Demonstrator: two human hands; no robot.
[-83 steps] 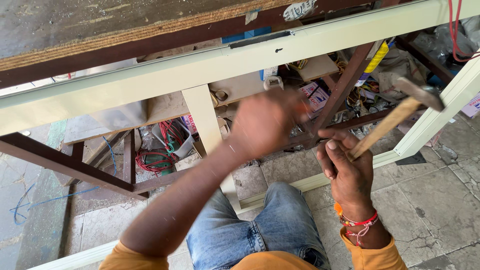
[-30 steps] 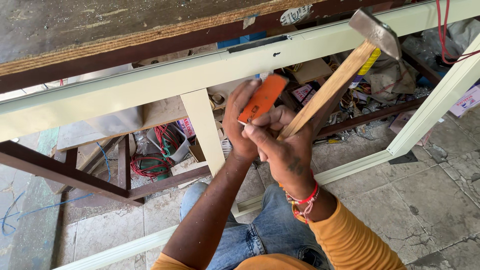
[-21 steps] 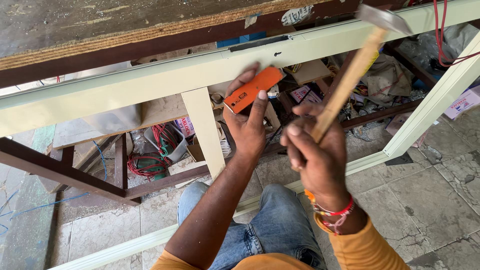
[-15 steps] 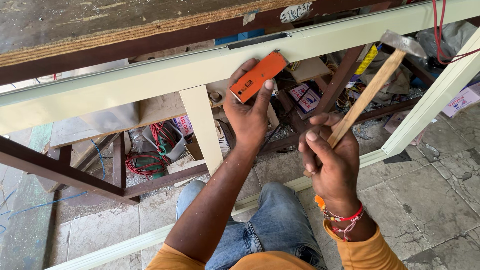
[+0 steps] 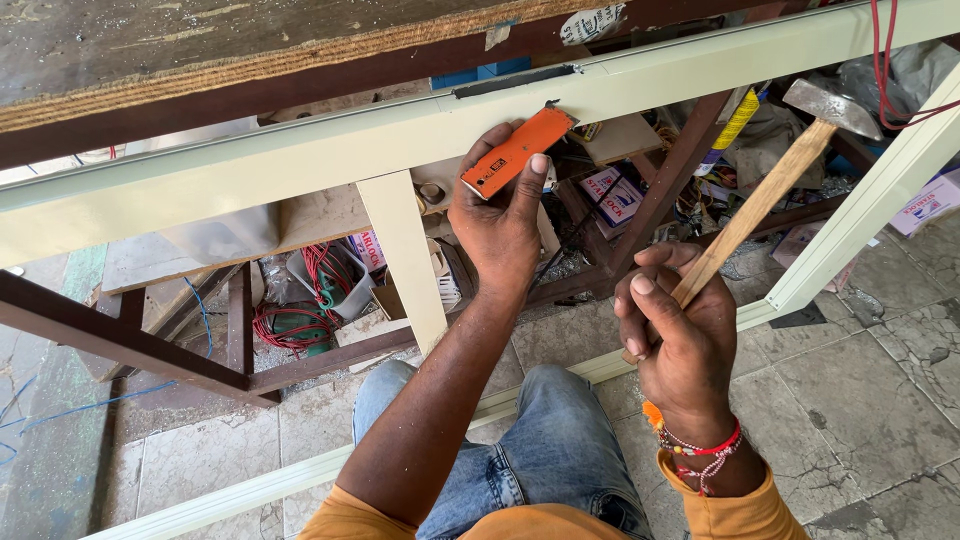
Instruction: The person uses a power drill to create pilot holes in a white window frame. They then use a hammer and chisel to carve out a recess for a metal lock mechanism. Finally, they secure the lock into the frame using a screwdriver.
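Note:
My left hand (image 5: 497,225) holds an orange flat tool (image 5: 516,151), its tip against the cream frame rail (image 5: 300,160) just below a dark slot (image 5: 515,80) in the rail. My right hand (image 5: 680,335) grips the wooden handle of a hammer (image 5: 755,205); its steel head (image 5: 832,107) is raised off to the right, away from the orange tool. A cream upright (image 5: 405,255) joins the rail left of my left forearm.
A brown metal workbench with a plywood top (image 5: 200,50) stands behind the frame. Under it lie boxes (image 5: 610,195), red cable (image 5: 290,325) and clutter. The frame's right side bar (image 5: 860,220) slants down to the tiled floor (image 5: 860,380). My jeans-clad knee is below.
My left hand has brought the orange tool up to the rail near the slot. My right hand, which first swung the hammer up beside it, has drawn back down and to the right.

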